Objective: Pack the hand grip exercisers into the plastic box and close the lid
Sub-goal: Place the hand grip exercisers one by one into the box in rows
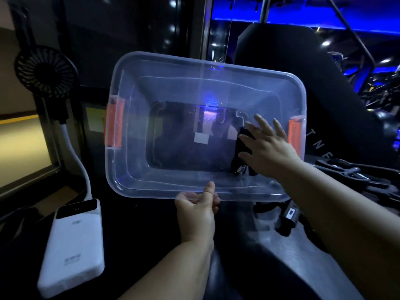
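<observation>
One exerciser in box: black hand grip exerciser [242,152] with metal spring at its near end, lying on the floor of the plastic box [151,176], right-hand end, just inside the right latch.
Box: clear, lid off, opening tilted toward the camera, held up over the dark surface [134,230].
Latches: orange latch [113,124] on box left end wall, second orange latch [294,137] on box right end wall.
Right hand [268,148]: reaching over the box near rim into the right end, fingers spread and extended, lying on or just over the exerciser; contact cannot be confirmed.
Left hand [198,211]: at the middle of the box near rim, thumb up against the rim, fingers curled under it, pinching the rim.
More exercisers [346,174]: black pile outside the box, just right of its right end, on the dark surface.
Counter-type exerciser [289,217]: black, small display, below the box near right corner.
Power bank [73,245]: white, left of and below the box, white cable [82,169] plugged into its top.
Fan [46,71]: small black one, left of the box, up on the cable stalk.
Chair [303,72]: black, behind the box right end.
</observation>
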Tool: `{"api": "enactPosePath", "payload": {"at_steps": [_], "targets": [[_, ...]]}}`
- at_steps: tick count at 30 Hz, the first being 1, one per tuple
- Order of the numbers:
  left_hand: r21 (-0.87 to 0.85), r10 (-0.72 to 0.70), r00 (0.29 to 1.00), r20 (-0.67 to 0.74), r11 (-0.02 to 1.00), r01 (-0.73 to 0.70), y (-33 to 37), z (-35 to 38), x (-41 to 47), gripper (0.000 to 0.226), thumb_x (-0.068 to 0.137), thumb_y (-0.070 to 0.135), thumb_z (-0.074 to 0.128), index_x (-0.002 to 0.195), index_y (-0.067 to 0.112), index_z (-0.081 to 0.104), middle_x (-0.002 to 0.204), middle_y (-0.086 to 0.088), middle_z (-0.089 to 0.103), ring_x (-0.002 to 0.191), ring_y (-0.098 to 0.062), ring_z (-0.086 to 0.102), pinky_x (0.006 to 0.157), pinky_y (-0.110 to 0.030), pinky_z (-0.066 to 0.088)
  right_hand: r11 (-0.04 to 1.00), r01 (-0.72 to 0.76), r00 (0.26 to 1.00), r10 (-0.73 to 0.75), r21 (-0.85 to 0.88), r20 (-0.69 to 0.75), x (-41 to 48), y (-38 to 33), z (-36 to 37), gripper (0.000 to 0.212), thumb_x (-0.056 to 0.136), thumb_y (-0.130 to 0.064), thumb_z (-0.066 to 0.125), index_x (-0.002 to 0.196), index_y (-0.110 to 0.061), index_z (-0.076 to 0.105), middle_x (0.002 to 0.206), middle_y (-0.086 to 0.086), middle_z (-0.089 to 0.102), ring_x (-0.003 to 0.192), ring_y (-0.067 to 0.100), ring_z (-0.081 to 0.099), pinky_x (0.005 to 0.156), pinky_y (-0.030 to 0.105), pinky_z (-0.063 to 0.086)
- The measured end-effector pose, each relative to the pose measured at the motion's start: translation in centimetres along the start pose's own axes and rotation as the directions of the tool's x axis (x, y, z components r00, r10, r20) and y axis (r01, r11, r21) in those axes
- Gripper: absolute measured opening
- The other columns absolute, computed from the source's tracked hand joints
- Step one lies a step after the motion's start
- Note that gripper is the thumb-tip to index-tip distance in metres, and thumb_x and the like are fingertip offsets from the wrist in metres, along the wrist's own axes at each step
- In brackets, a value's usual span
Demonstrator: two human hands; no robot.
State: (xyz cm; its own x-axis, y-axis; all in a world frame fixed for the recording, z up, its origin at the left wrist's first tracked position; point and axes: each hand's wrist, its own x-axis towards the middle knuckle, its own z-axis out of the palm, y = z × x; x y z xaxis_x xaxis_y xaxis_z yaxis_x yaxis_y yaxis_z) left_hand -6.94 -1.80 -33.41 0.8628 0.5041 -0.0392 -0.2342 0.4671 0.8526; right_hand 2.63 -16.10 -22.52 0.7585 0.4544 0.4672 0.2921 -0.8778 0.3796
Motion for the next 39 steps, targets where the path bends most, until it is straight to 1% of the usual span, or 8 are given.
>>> {"api": "enactPosePath", "payload": {"at_steps": [3,7,11,16,22,29,35,39], "targets": [[0.030,0.016,1.000,-0.005,0.999,-0.016,0.0,0.1,-0.1,0.034,0.082,0.026,0.073,0.087,0.015,0.041,0.058,0.001,0.068,0.053,-0.006,0.064,0.050,-0.018,0.047,0.981,-0.001,0.935,0.070,0.195,-0.349,-3.2,1.0,-1.7,0.032,0.089,-0.029,0.057,0.116,-0.015,0.068,0.131,0.012,0.056,0.133,0.035,0.039,0.108,0.046,0.034],[0.017,0.029,0.999,0.019,0.999,-0.029,0.2,0.1,-0.2,0.033,0.083,0.025,0.071,0.090,0.014,0.041,0.054,0.003,0.066,0.052,-0.005,0.063,0.049,-0.018,0.048,0.930,-0.111,0.792,0.295,0.349,-0.534,-8.4,2.2,-1.7,0.024,0.087,-0.023,0.055,0.103,-0.013,0.070,0.102,0.009,0.064,0.102,0.034,0.052,0.094,0.038,0.038],[0.025,0.019,1.000,0.019,0.999,-0.020,0.2,-0.1,-0.3,0.033,0.084,0.025,0.070,0.094,0.014,0.042,0.056,0.003,0.067,0.053,-0.004,0.064,0.054,-0.021,0.049,0.738,-0.351,0.760,0.584,0.576,-0.285,-12.6,4.0,0.5,0.022,0.091,-0.028,0.052,0.105,-0.016,0.065,0.103,0.008,0.062,0.105,0.032,0.049,0.092,0.035,0.035],[0.011,0.019,1.000,0.015,1.000,-0.019,0.4,0.1,-0.5,0.031,0.085,0.024,0.069,0.091,0.017,0.039,0.064,0.000,0.066,0.052,-0.003,0.063,0.056,-0.022,0.049,0.590,-0.523,0.771,0.635,0.615,0.047,-14.6,6.1,2.6,0.022,0.094,-0.028,0.052,0.109,-0.019,0.065,0.112,0.011,0.062,0.114,0.031,0.049,0.097,0.039,0.036],[0.041,0.029,0.999,0.015,0.999,-0.029,0.3,0.1,-0.5,0.029,0.086,0.027,0.069,0.090,0.018,0.041,0.060,0.003,0.067,0.056,-0.005,0.065,0.056,-0.022,0.049,0.720,-0.580,0.812,0.548,0.381,0.202,-14.3,5.6,3.3,0.038,0.093,-0.044,0.048,0.126,-0.029,0.059,0.130,0.003,0.058,0.125,0.025,0.045,0.102,0.040,0.034],[0.058,0.034,0.999,0.014,0.998,-0.035,0.1,-0.1,-0.3,0.028,0.085,0.028,0.069,0.089,0.019,0.043,0.057,0.006,0.068,0.057,-0.005,0.066,0.056,-0.021,0.050,0.860,-0.443,0.859,0.326,0.255,0.394,-14.5,4.9,4.1,0.073,0.079,-0.077,0.038,0.142,-0.042,0.035,0.156,-0.010,0.025,0.143,0.011,0.023,0.116,0.044,-0.003],[0.063,0.034,0.999,0.011,0.997,-0.034,0.0,-0.1,-0.3,0.029,0.085,0.029,0.069,0.089,0.018,0.043,0.058,0.006,0.069,0.057,-0.006,0.067,0.055,-0.021,0.050,0.884,-0.399,0.842,0.247,0.245,0.480,-14.6,4.5,4.0,0.092,0.056,-0.093,0.037,0.138,-0.053,0.032,0.160,-0.010,0.011,0.144,0.013,0.021,0.113,0.049,-0.015],[0.063,0.038,0.999,0.013,0.997,-0.038,-0.1,-0.2,-0.2,0.029,0.085,0.029,0.069,0.090,0.017,0.043,0.058,0.006,0.069,0.057,-0.006,0.067,0.056,-0.022,0.050,0.886,-0.346,0.884,0.196,0.310,0.425,-14.6,4.0,3.7,0.074,0.054,-0.085,0.055,0.117,-0.045,0.054,0.150,-0.012,0.027,0.135,0.010,0.036,0.114,0.050,-0.011]]}}
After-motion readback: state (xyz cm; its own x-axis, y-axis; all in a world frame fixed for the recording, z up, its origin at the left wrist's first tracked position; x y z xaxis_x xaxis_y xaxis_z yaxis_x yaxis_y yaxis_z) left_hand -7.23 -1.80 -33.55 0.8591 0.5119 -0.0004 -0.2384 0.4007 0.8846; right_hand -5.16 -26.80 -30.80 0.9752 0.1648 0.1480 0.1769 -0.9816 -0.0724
